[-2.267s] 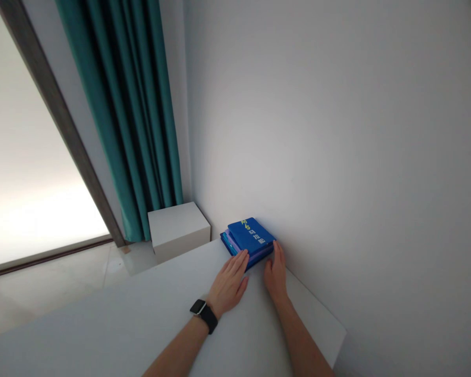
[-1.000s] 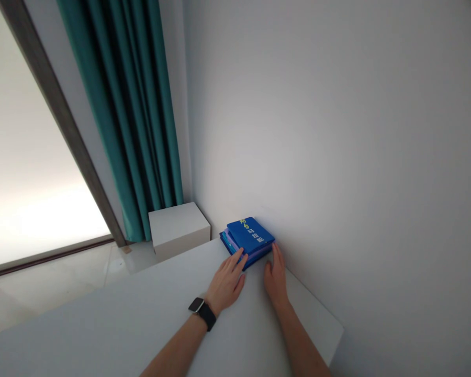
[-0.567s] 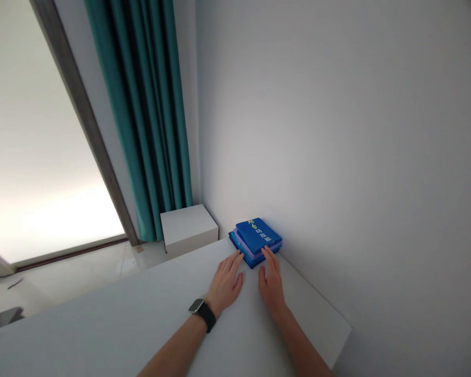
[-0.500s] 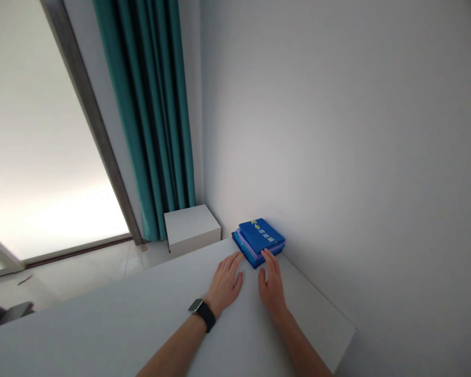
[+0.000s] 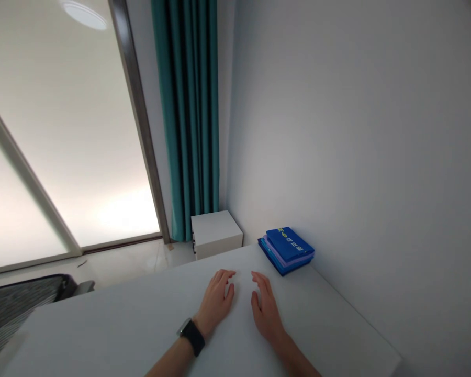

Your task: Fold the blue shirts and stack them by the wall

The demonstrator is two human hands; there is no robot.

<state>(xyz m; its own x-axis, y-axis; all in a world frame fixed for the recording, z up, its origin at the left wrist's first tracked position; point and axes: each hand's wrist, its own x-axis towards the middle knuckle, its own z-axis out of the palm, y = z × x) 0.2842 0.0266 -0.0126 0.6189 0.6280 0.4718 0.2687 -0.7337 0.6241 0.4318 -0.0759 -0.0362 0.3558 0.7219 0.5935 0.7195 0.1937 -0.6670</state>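
A stack of folded cloth-like items (image 5: 288, 251), blue and lilac, lies at the table's far right corner by the wall. Its dark blue top piece carries yellow and white lettering. My left hand (image 5: 216, 298), with a black watch (image 5: 192, 335) at the wrist, is over the white table (image 5: 141, 319) to the left of the stack, fingers apart and holding nothing. Nearer to the stack, my right hand (image 5: 266, 309) is also open, its fingers bent a little and nothing in them. Neither hand touches the stack.
Beyond the table's far edge stands a low white cabinet (image 5: 216, 230) in front of a green curtain (image 5: 192, 131). A grey wall (image 5: 337, 131) borders the right side. At lower left is a dark mesh chair (image 5: 23, 303). Frosted glass doors (image 5: 82, 157) fill the left.
Both hands have come away from the stack, which they were touching at its near side. The view has turned left, bringing the chair further into sight.
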